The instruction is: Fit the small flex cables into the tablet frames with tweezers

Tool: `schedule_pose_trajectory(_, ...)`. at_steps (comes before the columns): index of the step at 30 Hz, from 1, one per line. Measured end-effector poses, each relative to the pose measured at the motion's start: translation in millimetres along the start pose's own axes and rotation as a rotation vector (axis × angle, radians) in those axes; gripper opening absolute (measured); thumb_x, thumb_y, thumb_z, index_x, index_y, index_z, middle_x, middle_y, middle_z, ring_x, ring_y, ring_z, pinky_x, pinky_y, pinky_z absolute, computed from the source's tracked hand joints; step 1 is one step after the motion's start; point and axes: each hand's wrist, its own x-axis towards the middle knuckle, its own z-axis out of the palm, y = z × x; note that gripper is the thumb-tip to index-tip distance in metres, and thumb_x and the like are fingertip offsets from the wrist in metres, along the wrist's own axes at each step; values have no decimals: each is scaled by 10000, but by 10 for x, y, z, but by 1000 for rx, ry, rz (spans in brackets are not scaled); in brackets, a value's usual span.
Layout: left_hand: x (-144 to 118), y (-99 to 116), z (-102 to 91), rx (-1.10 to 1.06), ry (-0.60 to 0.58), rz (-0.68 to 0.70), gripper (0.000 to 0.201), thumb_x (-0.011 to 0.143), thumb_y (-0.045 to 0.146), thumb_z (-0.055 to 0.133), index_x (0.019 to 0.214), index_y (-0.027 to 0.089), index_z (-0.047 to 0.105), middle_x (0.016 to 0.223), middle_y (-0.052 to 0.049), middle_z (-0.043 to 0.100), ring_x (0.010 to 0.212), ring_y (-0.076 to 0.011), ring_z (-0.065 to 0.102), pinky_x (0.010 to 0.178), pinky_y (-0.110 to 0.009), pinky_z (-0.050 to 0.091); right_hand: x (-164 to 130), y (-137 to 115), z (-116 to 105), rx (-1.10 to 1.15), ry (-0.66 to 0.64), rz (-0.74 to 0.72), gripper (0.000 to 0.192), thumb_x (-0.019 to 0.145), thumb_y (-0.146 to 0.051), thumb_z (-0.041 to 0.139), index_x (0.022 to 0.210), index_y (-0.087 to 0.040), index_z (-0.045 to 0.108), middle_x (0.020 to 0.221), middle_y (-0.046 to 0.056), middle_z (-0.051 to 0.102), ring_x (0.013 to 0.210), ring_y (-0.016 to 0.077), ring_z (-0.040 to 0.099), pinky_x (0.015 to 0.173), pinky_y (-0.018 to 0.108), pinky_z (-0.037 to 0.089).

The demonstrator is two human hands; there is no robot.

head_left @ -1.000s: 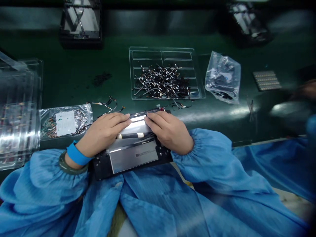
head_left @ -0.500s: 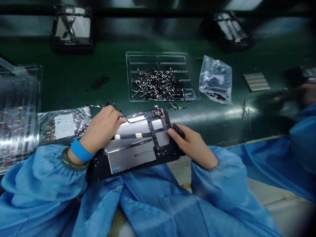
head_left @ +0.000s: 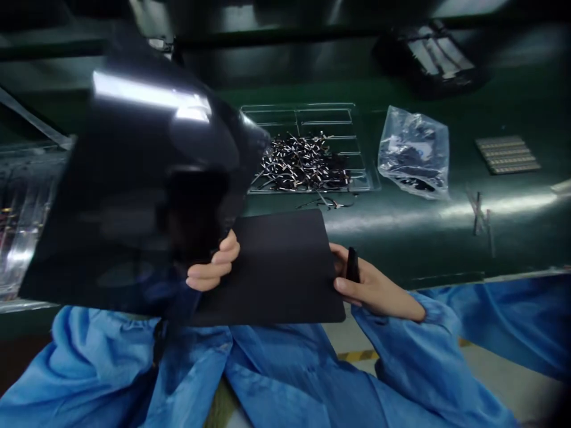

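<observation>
My left hand (head_left: 214,261) grips the lower right edge of an open tablet (head_left: 134,154), raised and tilted with its glossy black screen side towards me. Its fingertips show at the edge; the rest of that hand is hidden behind the tablet. Below it, a flat matte black panel (head_left: 285,267) lies at the table's front edge, partly covered by the tablet. At the panel's right edge is my right hand (head_left: 375,285), thumb and fingers touching that edge. A short black tool (head_left: 353,266) is tucked in the same hand; its working end is hidden.
Behind the panel stands a clear plastic tray (head_left: 366,160) heaped with small flex cables (head_left: 307,163). To its right lie a clear bag (head_left: 414,151) of dark parts, a ridged strip block (head_left: 507,154) and thin sticks (head_left: 478,213). Another opened device (head_left: 437,56) sits at the back right.
My left hand has lifted the tablet off the black panel and turned it, so its screen side shows instead of its inside. My right hand stays at the panel with the black tool.
</observation>
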Motion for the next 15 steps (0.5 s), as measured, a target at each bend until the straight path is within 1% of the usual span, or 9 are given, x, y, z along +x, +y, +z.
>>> schedule_pose_trajectory(2, 46, 46, 153, -49, -79, -4, 596, 977, 254, 60, 740, 233, 606, 477, 11, 574, 302, -123, 420, 479, -372, 453, 5, -8, 0, -14, 2, 11, 704, 801, -542, 623, 1371, -273, 309, 684, -58, 471, 420, 29, 262, 349, 166, 207)
schedule_pose_trajectory(4, 59, 118, 250, -86, -115, -24, 660, 959, 175, -31, 740, 236, 589, 446, 20, 536, 265, -114, 363, 464, -366, 434, 1, -5, -6, -20, 5, 21, 718, 798, -552, 621, 1380, -275, 305, 666, -62, 449, 416, 32, 261, 347, 170, 199)
schedule_pose_trajectory(6, 58, 172, 289, -112, -131, -45, 690, 943, 132, -72, 743, 241, 579, 417, 27, 494, 250, -117, 331, 467, -368, 427, -6, 20, -23, -13, -1, 22, 726, 799, -546, 622, 1388, -274, 296, 656, -65, 437, 413, 32, 256, 346, 170, 195)
schedule_pose_trajectory(8, 55, 188, 299, -125, -130, -61, 681, 942, 123, -59, 765, 249, 587, 416, 28, 490, 257, -126, 337, 493, -379, 435, -12, 59, -46, -5, -7, 23, 708, 814, -525, 615, 1393, -280, 291, 661, -62, 443, 414, 33, 256, 347, 170, 194)
schedule_pose_trajectory(10, 53, 169, 317, -123, -115, -70, 654, 949, 132, -17, 784, 255, 604, 442, 21, 521, 282, -135, 371, 535, -395, 449, -12, 89, -60, -2, -7, 26, 687, 827, -508, 606, 1397, -289, 290, 674, -56, 455, 415, 34, 257, 348, 171, 196)
schedule_pose_trajectory(12, 55, 130, 355, -107, -75, -75, 637, 955, 143, 16, 762, 255, 613, 450, 14, 533, 294, -138, 382, 557, -403, 453, -9, 88, -57, -6, 0, 23, 697, 825, -512, 605, 1405, -287, 290, 675, -53, 460, 411, 34, 258, 347, 173, 205)
schedule_pose_trajectory(15, 60, 60, 394, -67, 45, -85, 627, 973, 189, 57, 662, 247, 599, 420, 17, 508, 284, -126, 350, 528, -383, 442, -7, 30, -24, -42, 11, 37, 743, 801, -534, 623, 1417, -263, 306, 638, -57, 451, 403, 42, 281, 348, 177, 247)
